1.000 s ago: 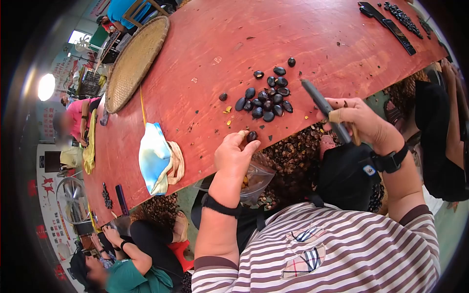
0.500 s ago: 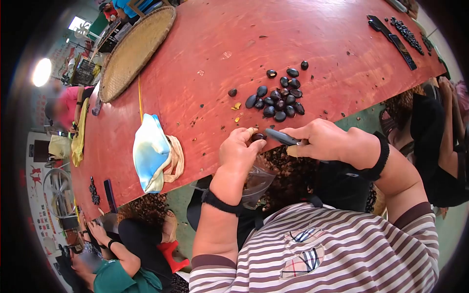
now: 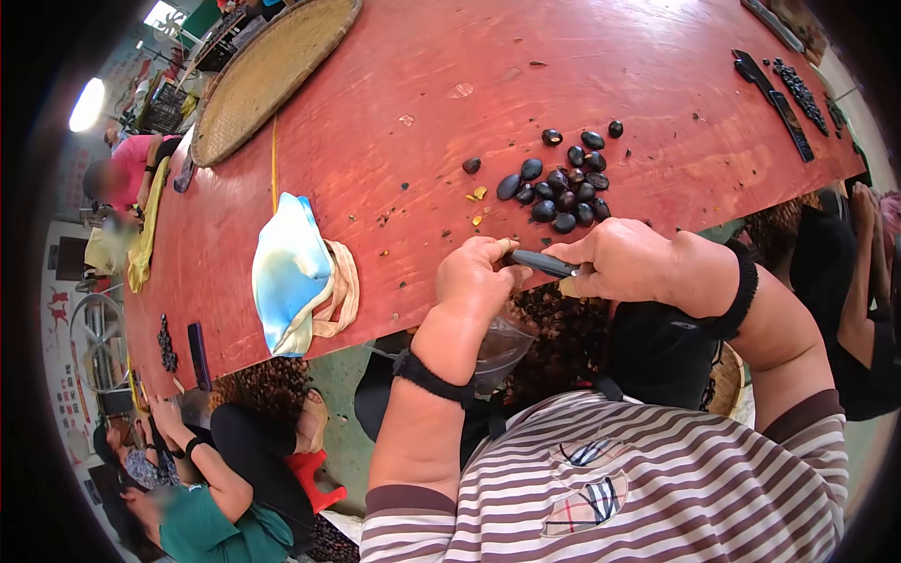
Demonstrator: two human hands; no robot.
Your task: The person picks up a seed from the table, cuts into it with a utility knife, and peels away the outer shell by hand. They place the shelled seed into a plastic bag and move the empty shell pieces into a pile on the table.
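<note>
- Step in hand, as judged: the dark tool [image 3: 544,264] is being worked against a dark seed [image 3: 509,258] at the tabletop's [image 3: 394,159] near edge.
- Left hand [image 3: 472,279]: grip closed in a fingertip pinch; only a sliver of the piece shows, so its condition cannot be told.
- Right hand [image 3: 638,264], at 3 o'clock from the left: grip clamped on the tool, whose tip meets the left fingertips.
- Next move, as judged: calls for a firm pinch and short, controlled pressure from the tool, fingertips clear of its working end. Slip risk: smooth, rounded seed.
- Clock positions below taken from the left hand.
- Seed pile [image 3: 565,201]: 1 to 2 o'clock, loose on the tabletop, many touching; one lone seed [image 3: 471,165] at 12, apart from the rest. Yellow bits [image 3: 480,193] lie between lone seed and hand.
- Woven tray [image 3: 267,80]: 10 to 11 o'clock, broad, shallow, rimmed; no seeds made out in it.
- Clear plastic bag [image 3: 505,349]: 5 o'clock, below the table edge; contents too unclear to name.
- Basket [image 3: 728,380]: 4 o'clock, low, partly hidden by the right arm; contents cannot be told.
- Cloth item [image 3: 293,272] with strap: 9 o'clock, on the tabletop.
</note>
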